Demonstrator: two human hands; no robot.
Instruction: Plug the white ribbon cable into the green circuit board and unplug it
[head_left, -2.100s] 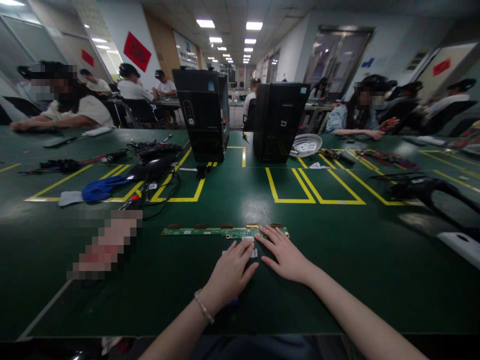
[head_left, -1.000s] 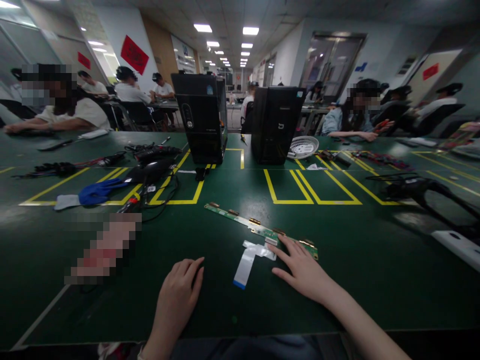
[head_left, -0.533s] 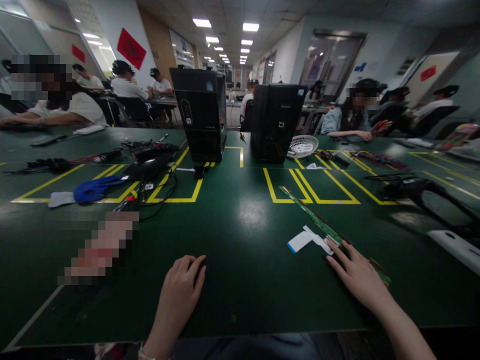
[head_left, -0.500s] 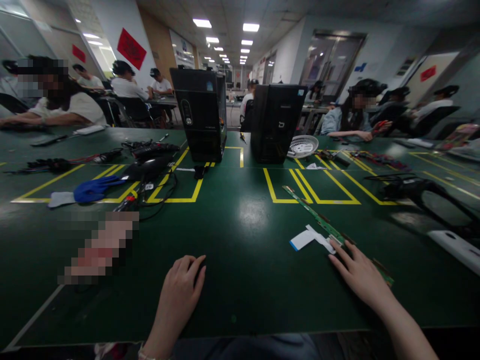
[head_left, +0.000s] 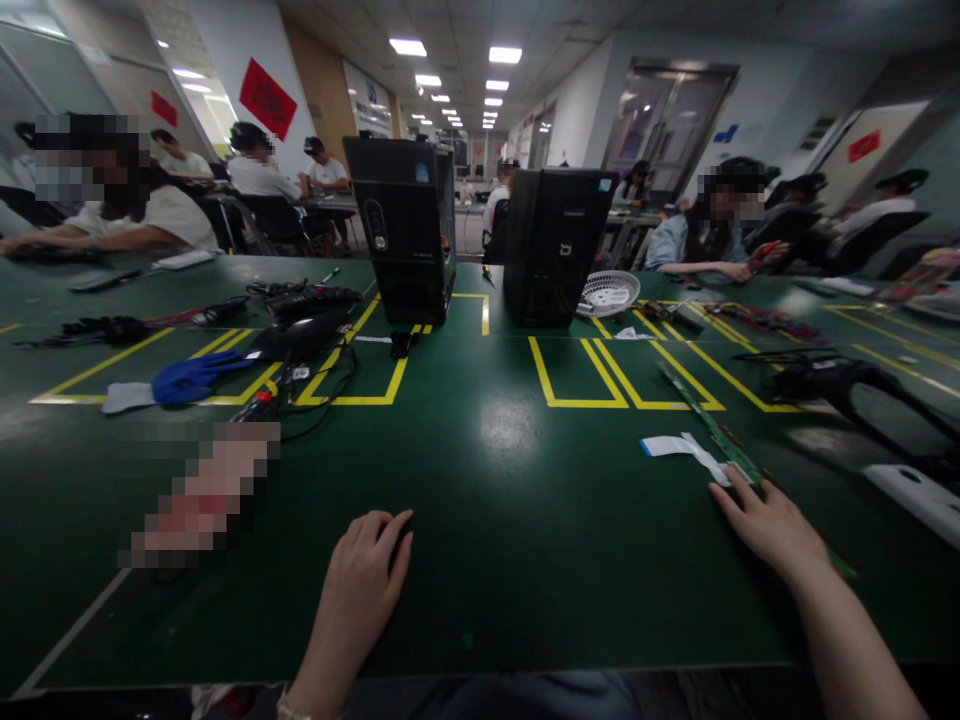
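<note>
Shifted farther right since the earlier frame, the green circuit board [head_left: 718,430] lies slanted at centre right, its white ribbon cable [head_left: 670,446] reaching left. The right hand [head_left: 772,525] is loosely spread — fingertips on the board beside the cable's end. Left of lower centre, the left hand [head_left: 360,570] sits relaxed — fingers half bent, thumb slightly apart.

The right hand [head_left: 772,525] hides some circuit board [head_left: 718,436]; a white object [head_left: 911,497] (rightmost) is cropped.

No text or label can be read clearly.
</note>
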